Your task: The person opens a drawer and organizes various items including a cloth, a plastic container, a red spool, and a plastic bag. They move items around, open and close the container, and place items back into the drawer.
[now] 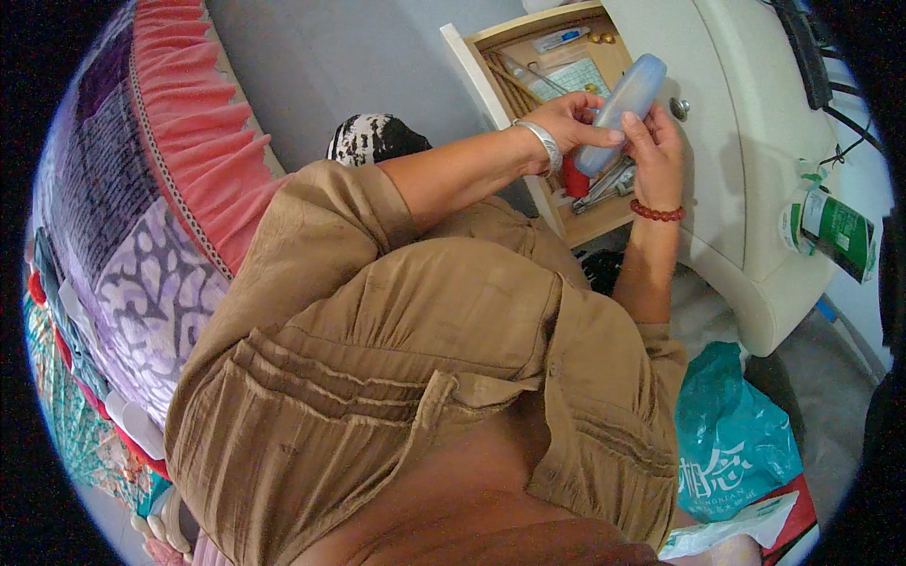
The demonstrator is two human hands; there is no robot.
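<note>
A translucent pale-blue oblong plastic case [634, 94] is tilted between my two hands above an open drawer. My left hand [572, 124], with a silver bangle at the wrist, grips it from the left with the thumb across its lower part. My right hand [658, 149], wearing a red bead bracelet, closes on its right side. Whether the case contains anything cannot be made out. Below it in the wooden drawer [469, 68] lie a red spool-like thing [574, 177], some metal tools [607, 185], a green-patterned sheet [572, 81] and a small white-and-blue tube [561, 40].
The drawer belongs to a cream cabinet [727, 141] with a round knob [679, 108]. A green box [838, 231] and dark cables [854, 132] are at the right. A teal plastic bag [731, 424] sits lower right. A bed with a coral ruffle [193, 104] stands on the left.
</note>
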